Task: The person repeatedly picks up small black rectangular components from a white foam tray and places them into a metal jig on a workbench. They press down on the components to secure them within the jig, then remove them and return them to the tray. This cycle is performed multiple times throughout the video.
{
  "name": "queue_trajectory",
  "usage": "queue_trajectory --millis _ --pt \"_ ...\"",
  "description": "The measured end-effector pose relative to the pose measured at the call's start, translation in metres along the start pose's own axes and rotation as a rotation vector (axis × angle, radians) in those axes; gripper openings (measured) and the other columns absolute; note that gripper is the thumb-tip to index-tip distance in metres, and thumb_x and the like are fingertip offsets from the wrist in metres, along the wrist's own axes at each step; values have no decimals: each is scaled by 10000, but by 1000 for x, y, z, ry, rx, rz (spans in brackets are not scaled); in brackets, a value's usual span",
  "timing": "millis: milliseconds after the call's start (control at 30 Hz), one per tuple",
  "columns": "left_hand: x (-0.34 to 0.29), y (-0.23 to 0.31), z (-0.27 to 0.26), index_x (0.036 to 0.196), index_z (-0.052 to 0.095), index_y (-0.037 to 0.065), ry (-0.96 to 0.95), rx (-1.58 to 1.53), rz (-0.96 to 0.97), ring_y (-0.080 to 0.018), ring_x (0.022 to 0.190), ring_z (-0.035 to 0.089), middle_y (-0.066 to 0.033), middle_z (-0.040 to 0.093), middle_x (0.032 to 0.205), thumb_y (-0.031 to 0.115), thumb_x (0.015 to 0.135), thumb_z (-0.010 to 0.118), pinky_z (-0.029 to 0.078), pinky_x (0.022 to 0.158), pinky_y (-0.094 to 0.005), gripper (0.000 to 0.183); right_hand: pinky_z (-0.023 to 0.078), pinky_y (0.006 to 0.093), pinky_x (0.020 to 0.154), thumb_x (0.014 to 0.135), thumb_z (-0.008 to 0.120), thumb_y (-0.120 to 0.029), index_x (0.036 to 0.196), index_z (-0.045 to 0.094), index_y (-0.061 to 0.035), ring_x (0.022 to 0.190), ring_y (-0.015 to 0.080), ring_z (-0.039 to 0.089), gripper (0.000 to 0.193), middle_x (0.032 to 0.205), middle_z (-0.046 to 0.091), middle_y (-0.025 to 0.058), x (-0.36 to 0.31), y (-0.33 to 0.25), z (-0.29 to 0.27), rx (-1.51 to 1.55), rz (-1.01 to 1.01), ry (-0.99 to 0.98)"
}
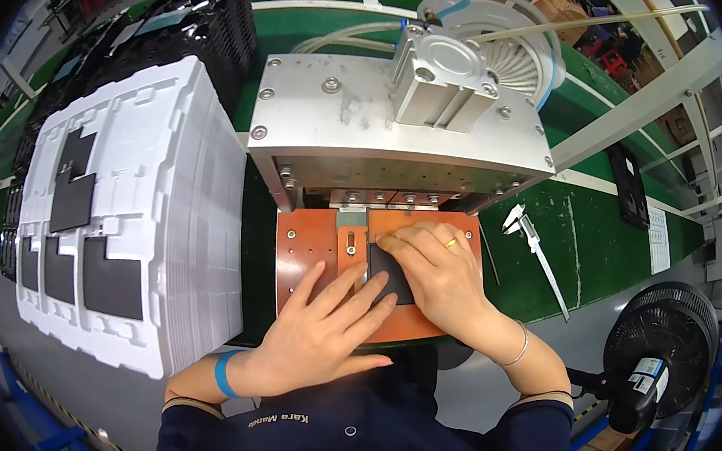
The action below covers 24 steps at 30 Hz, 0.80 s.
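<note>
Dark grey, thin flat sheet lying on an orange-red flat fixture plate, under both hands.

The left hand is open, fingers spread, two fingertips resting on the sheet; the right hand is curled, fingertips bunched at its far end, though whether they pinch it is hard to tell. Just beyond stands a silver metal press. A stack of white moulded plastic trays rises at left; at right, a silver caliper lies on the green tabletop.
</note>
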<state>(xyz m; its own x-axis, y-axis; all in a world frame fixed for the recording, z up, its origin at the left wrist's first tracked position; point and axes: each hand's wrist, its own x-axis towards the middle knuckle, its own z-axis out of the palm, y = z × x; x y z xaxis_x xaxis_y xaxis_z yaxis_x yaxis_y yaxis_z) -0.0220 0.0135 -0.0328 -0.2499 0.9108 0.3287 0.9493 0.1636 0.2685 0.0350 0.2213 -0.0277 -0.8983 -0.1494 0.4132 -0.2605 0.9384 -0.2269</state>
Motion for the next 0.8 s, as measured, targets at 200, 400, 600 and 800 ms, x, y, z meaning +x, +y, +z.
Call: queue_trajectory --millis 200,400,600,800 --pt "0 -2 1 1218 642 123 -21 -13 -7 -322 1243 494 -91 565 1332 592 779 683 352 1050 -547 644 428 389 886 766 621 -86 1118 647 -71 1057 240 551 353 1131 595 52 2 2 5 -9 45 19" --pt "1 -4 2 1221 647 128 -24 -14 -8 -319 1238 495 -88 568 1327 608 785 669 351 1051 -546 648 398 373 819 761 644 -78 1108 664 -112 1077 241 519 349 1195 571 31 0 4 6 -13 5 35" --pt "0 -4 0 1237 640 127 -44 -38 -30 -327 1245 490 -89 560 1342 625 776 669 336 1061 -554 680 418 395 855 761 725 -136 1123 655 -97 1085 271 531 371 1201 578 67 -7 0 -7 92 159 39" --pt "4 -8 -7 1272 616 110 -91 -183 -58 -347 1284 461 -110 529 1382 636 768 669 300 1079 -570 730 464 392 877 720 800 -201 1098 654 -64 1028 300 571 428 1191 598 106 -33 -4 -26 190 151 -82"
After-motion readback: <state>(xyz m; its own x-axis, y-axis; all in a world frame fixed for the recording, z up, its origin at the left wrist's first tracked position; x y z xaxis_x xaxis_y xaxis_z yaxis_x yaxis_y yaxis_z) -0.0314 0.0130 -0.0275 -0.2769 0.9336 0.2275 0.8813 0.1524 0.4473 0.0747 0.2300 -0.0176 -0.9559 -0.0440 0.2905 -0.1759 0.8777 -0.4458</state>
